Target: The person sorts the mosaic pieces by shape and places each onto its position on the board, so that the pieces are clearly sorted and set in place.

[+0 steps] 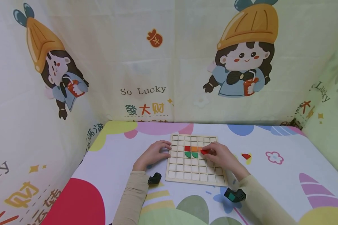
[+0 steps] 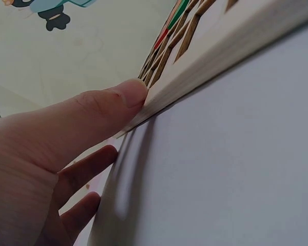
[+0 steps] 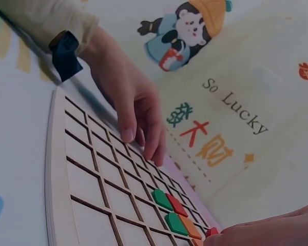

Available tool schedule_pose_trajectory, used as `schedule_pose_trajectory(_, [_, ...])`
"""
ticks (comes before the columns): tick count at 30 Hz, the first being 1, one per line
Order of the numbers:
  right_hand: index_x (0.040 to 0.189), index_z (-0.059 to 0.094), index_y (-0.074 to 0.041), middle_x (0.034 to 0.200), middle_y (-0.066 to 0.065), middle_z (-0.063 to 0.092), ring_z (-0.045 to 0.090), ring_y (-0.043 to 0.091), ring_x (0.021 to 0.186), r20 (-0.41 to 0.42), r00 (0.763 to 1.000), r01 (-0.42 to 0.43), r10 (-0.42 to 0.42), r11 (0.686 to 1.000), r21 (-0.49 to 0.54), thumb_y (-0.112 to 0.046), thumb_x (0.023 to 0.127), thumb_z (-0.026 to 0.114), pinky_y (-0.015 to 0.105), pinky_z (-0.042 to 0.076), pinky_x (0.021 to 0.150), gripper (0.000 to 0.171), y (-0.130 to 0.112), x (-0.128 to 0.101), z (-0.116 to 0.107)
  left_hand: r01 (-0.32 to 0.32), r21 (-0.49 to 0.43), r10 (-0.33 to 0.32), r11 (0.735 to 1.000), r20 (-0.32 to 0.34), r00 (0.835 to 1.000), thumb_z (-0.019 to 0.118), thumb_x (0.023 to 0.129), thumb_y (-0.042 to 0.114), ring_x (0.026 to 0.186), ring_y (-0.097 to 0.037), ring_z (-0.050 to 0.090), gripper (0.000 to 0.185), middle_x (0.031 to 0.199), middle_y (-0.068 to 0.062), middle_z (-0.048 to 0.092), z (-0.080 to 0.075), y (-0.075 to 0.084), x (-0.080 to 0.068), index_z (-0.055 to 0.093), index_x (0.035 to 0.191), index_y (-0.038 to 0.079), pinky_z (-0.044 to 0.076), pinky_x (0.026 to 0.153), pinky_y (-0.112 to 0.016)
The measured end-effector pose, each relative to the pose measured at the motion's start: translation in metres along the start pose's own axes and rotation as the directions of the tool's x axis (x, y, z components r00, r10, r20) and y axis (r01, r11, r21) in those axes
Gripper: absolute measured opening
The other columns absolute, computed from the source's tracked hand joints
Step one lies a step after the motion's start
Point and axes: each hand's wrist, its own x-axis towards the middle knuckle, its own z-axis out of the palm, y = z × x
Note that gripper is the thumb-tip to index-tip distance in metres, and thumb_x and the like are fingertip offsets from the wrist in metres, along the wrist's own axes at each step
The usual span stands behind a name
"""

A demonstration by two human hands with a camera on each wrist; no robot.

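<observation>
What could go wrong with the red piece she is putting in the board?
The right hand pinches the red piece beside the orange piece; it might bump that one loose. The left hand only rests on the board edge, so the board could slide if pushed.

Your two bare hands, left hand (image 1: 152, 154), right hand (image 1: 222, 156), long beige sleeves (image 1: 132, 197) to your wrists, small black camera unit (image 1: 154, 178) under your left wrist, black-and-teal unit (image 1: 234, 195) under your right.
</observation>
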Motion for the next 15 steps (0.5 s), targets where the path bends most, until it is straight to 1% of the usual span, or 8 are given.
schedule_pose_trajectory(6, [0.110, 0.073, -0.009, 0.100, -0.001, 0.064, 0.059, 0.013, 0.085, -0.007, 1.000, 0.026, -0.026, 1.000, -0.005, -0.016, 0.086, 0.076, 0.031, 0.055, 0.078, 0.025, -0.0013, 0.0023, 0.0052, 0.004, 0.002, -0.004, 1.000, -0.001, 1.000, 0.076, 0.086, 0.019, 0.129, -0.023, 0.048, 0.026, 0.132, -0.002, 0.058, -0.0008, 0.0016, -0.0002, 0.071, 0.110, 0.009, 0.035, 0.111, -0.040])
schedule_pose_trajectory(15, [0.110, 0.073, -0.005, 0.098, 0.002, 0.063, 0.057, 0.013, 0.082, 0.013, 0.999, 0.042, -0.041, 0.999, -0.018, -0.009, 0.087, 0.073, 0.030, 0.054, 0.074, 0.024, -0.0054, 0.0015, 0.0074, 0.004, -0.009, -0.004, 1.000, -0.002, 1.000, 0.076, 0.086, 0.018, 0.129, -0.023, 0.048, 0.026, 0.132, -0.002, 0.058, -0.0014, 0.0033, -0.0010, 0.071, 0.109, 0.008, 0.036, 0.111, -0.040])
